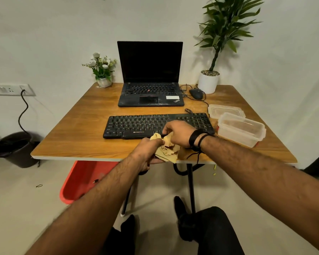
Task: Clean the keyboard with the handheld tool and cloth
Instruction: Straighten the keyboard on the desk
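A black keyboard [136, 124] lies across the middle of the wooden table [85, 129], its right part partly behind my right hand. A crumpled yellow cloth [168, 150] is held between both hands at the table's front edge, just in front of the keyboard. My left hand [147, 150] grips the cloth's left side with curled fingers. My right hand [179, 133] pinches its upper right part and wears black bands at the wrist. No handheld tool can be made out.
An open black laptop [150, 89] stands behind the keyboard, with a wired mouse [196, 93] to its right. A clear plastic box [241, 128] and its lid [226, 110] sit at the right. Two potted plants [208, 81] [103, 74] stand at the back. A red bin [83, 179] is under the table.
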